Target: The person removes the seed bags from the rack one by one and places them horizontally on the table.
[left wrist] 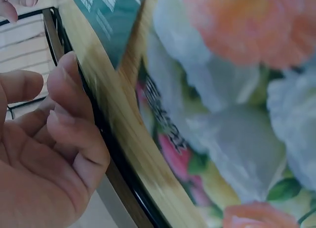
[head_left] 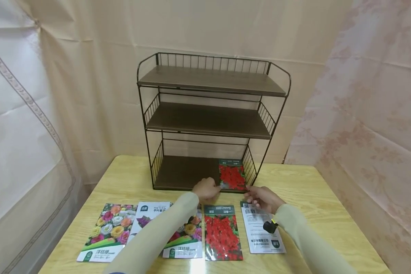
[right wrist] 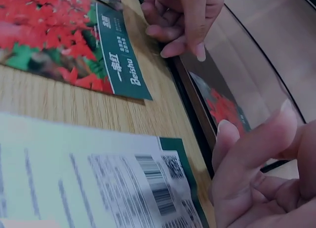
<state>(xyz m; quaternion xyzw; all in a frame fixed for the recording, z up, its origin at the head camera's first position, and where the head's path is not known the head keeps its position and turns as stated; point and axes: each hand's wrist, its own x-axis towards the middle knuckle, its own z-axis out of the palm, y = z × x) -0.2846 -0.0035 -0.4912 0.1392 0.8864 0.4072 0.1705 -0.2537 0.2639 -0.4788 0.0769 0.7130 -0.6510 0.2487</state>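
Note:
A seed packet with red flowers (head_left: 232, 176) lies flat at the right end of the rack's bottom shelf (head_left: 188, 171). My left hand (head_left: 206, 189) is at the shelf's front edge, by the packet's near left corner. By its near right corner is my right hand (head_left: 263, 198), fingertips close to the shelf edge. Both wrist views show the left hand (left wrist: 54, 139) and right hand (right wrist: 261, 173) with loosely bent fingers and nothing gripped. Whether any fingertip touches the packet is hard to tell. In the right wrist view, part of the shelved packet (right wrist: 224, 109) shows between the hands.
The three-tier black wire rack (head_left: 212, 82) stands at the table's back. In front lie another red-flower packet (head_left: 222, 236), a packet back side up (head_left: 262, 232), a purple-flower packet (head_left: 145, 220) and rose-like flower packets (head_left: 111, 228), one partly under the left forearm.

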